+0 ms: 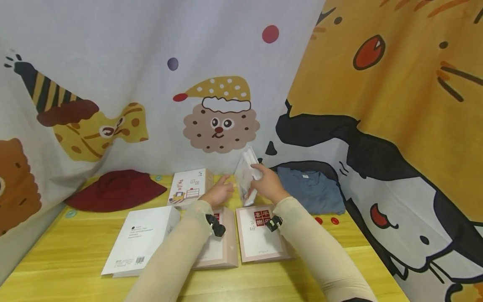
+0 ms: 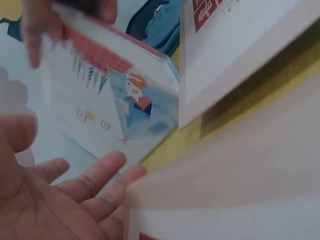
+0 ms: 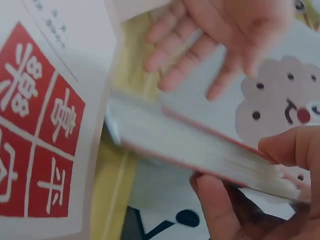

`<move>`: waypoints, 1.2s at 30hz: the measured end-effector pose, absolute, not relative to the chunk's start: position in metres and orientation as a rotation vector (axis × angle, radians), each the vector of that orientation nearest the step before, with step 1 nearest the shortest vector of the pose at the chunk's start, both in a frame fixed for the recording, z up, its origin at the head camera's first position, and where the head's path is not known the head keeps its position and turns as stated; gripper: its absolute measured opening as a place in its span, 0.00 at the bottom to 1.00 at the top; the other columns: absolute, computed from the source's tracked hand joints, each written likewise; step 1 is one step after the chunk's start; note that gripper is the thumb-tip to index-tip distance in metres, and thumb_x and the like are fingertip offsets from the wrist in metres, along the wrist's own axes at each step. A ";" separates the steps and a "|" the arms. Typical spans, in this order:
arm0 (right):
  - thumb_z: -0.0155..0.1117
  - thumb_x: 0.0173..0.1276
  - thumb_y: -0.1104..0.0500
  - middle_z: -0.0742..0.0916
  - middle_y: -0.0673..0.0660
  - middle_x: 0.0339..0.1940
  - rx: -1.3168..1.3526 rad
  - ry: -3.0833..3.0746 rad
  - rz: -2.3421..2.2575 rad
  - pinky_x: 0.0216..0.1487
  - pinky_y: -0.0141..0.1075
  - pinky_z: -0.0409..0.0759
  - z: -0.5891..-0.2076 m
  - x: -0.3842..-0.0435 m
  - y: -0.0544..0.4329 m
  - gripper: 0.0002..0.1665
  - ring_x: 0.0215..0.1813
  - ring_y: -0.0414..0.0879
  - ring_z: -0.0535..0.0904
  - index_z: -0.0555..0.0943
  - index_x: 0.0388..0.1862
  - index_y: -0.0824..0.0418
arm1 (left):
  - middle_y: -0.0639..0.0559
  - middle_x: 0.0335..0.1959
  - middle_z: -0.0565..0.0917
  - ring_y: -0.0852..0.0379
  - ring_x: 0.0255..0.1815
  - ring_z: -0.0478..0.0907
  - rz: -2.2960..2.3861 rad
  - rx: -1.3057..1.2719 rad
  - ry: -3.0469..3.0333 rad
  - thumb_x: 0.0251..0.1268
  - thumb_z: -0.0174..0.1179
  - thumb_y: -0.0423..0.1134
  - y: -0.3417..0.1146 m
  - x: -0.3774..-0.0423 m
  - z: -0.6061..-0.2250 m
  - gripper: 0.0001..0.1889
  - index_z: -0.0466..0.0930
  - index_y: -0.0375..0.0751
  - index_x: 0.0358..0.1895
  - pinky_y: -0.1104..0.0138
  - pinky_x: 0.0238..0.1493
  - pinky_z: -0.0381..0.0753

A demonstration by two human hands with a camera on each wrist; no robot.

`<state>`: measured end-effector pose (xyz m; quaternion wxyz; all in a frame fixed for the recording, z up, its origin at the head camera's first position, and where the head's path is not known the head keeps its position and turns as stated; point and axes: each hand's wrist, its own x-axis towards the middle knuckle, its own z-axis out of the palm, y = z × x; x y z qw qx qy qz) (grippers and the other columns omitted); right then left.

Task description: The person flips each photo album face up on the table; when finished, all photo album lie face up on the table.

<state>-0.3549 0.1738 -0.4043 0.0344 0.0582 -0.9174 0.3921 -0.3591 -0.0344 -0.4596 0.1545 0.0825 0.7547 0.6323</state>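
My right hand (image 1: pixel 268 184) grips a white book (image 1: pixel 247 176) by its upper part and holds it on edge behind the two pink-bordered books. The left wrist view shows its illustrated cover (image 2: pixel 105 95), with a blue triangle and a small figure. In the right wrist view its page edges (image 3: pixel 190 142) face the camera, between thumb and fingers. My left hand (image 1: pixel 219 191) is beside it with spread fingers, holding nothing, over a pink-bordered book (image 1: pixel 230 239). A second pink-bordered book (image 1: pixel 260 239) with a red character block lies below my right wrist.
A white book with a barcode (image 1: pixel 143 239) lies front left, a white illustrated book (image 1: pixel 188 186) behind it. A dark red hat (image 1: pixel 117 191) is at the back left, a folded blue-grey shirt (image 1: pixel 311 188) at the back right. Red discs (image 1: pixel 334 220) lie near the shirt. A printed curtain (image 1: pixel 132 42) hangs behind.
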 end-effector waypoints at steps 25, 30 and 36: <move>0.68 0.69 0.64 0.69 0.68 0.80 -0.132 -3.116 1.451 0.72 0.57 0.74 -0.448 -0.375 0.205 0.41 0.72 0.63 0.72 0.70 0.80 0.58 | 0.34 0.70 0.76 0.47 0.54 0.84 1.659 0.180 2.276 0.85 0.51 0.41 -0.044 -0.361 -0.463 0.36 0.47 0.42 0.87 0.53 0.62 0.82; 0.67 0.73 0.61 0.70 0.67 0.81 -0.144 -3.099 1.474 0.74 0.58 0.72 -0.443 -0.372 0.199 0.38 0.75 0.63 0.70 0.69 0.80 0.60 | 0.33 0.76 0.70 0.38 0.65 0.79 1.670 0.209 2.274 0.84 0.51 0.42 -0.051 -0.360 -0.460 0.37 0.46 0.43 0.87 0.45 0.71 0.75; 0.68 0.75 0.53 0.73 0.64 0.79 -0.121 -3.083 1.485 0.74 0.59 0.73 -0.439 -0.371 0.187 0.39 0.73 0.61 0.73 0.68 0.82 0.56 | 0.36 0.66 0.76 0.43 0.49 0.79 1.705 0.239 2.335 0.77 0.51 0.37 -0.081 -0.362 -0.450 0.37 0.50 0.44 0.86 0.50 0.53 0.84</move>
